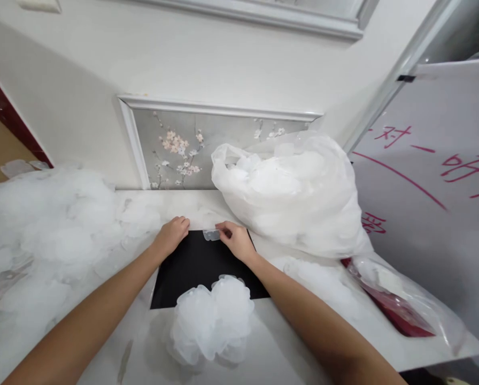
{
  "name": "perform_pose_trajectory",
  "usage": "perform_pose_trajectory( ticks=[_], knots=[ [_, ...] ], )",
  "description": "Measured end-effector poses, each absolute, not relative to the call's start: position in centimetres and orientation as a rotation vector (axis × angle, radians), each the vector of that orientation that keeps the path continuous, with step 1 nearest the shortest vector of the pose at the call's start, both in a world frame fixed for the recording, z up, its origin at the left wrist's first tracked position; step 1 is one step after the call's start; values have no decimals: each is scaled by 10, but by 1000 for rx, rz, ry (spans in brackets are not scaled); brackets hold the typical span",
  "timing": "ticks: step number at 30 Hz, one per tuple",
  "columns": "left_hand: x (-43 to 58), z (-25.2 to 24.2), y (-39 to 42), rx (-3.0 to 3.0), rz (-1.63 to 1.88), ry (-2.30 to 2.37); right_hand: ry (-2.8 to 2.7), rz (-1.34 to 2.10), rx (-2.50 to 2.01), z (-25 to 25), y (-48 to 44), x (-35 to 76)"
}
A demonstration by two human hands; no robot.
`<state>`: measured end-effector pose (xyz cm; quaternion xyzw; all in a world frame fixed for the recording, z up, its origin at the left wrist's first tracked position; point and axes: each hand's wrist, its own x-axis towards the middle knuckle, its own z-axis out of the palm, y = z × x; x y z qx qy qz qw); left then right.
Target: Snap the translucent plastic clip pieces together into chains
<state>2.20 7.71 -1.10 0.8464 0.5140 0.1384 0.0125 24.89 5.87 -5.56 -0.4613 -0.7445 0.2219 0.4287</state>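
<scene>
Head view: the right hand (pixel 240 243) has thumb and fingertips clamped on the right end of a small translucent plastic piece (pixel 211 235), located at the far edge of a black mat (pixel 203 267). The left hand (pixel 171 237) is curled at the mat's far left corner; its grip cannot be determined. A white ruffled bundle (pixel 211 321) overlaps the mat's near edge on the table (pixel 279 350).

White table (pixel 151 358), black sheet (pixel 203 267), plastic bag (pixel 295 203)
</scene>
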Motion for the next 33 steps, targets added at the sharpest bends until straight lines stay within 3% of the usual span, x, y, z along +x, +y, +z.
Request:
perform_pose_trajectory(
  ticks=[4, 9, 13, 18, 33],
  knots=[
    [13, -8, 33, 2702, 337, 1530, -2040, 885, -867, -51, 59, 260],
    [0, -16, -8, 2610, 352, 1313, -2180, 1033, -781, -44, 59, 268],
    [-8, -16, -7, 2279, 549, 1351, -2146, 1052, -794, -48, 59, 268],
    [-16, -17, 0, 2041, 548, 1365, -2088, 1139, -753, -57, 60, 267],
    [-13, -18, 1, 2125, 738, 1216, -2055, 1007, -807, -58, 57, 264]
  ],
)
